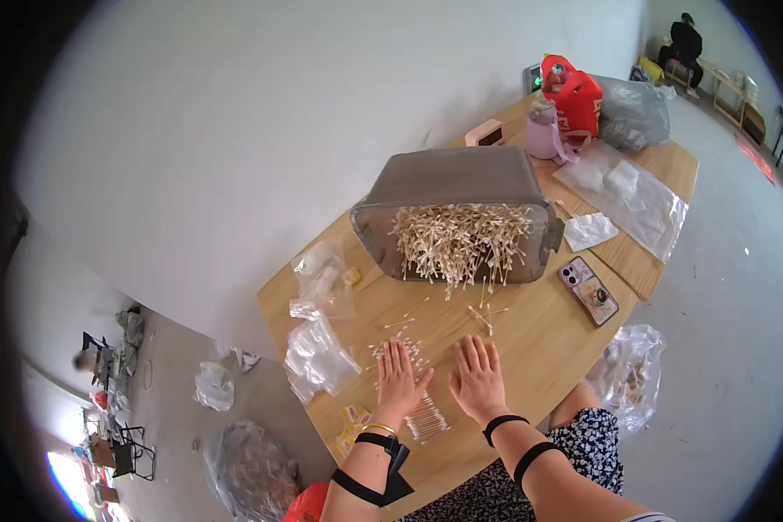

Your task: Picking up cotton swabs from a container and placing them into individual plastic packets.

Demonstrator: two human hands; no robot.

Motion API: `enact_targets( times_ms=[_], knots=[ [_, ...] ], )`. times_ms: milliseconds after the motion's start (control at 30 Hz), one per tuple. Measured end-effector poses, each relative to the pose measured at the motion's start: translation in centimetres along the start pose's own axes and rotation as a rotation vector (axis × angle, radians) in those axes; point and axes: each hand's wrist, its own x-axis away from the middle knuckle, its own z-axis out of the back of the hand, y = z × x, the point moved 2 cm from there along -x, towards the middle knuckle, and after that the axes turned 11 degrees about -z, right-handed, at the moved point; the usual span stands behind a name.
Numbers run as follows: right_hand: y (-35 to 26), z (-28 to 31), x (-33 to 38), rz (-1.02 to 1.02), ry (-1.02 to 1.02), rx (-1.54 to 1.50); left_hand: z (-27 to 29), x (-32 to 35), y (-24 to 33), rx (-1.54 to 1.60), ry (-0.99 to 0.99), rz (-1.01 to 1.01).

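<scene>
My left hand [398,379] lies flat, fingers stretched out, over part of a spread of cotton swabs; some white tips show around its fingers. Beside its wrist, more cotton swabs [426,419] lie side by side in a row. My right hand [478,380] rests palm down on the wooden table [522,374], fingers extended, with nothing seen in it. A few loose swabs [487,317] lie crossed just beyond its fingertips. Farther back, a grey translucent bin [461,170] is tipped on its side, its mouth towards me, with a heap of swabs [465,239] spilling at its lip.
Clear plastic bags [320,355] and yellow printed pieces [353,424] lie at left. To the right are a phone [588,291], a white packet [590,230] and a flat clear bag [631,196]. A lilac bottle [544,132] and red bag [574,100] stand behind. Filled bags [250,470] sit on the floor.
</scene>
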Motion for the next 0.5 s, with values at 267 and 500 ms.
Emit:
enact_targets(
  times_ms=[267,500],
  knots=[
    [-0.1,-0.1,0.0,-0.004,0.013,0.006,1.9,-0.7,-1.0,0.052,0.020,-0.014],
    [0.0,0.1,-0.1,-0.006,0.005,0.007,0.8,-0.4,-2.4,-0.032,-0.003,0.030]
  ],
)
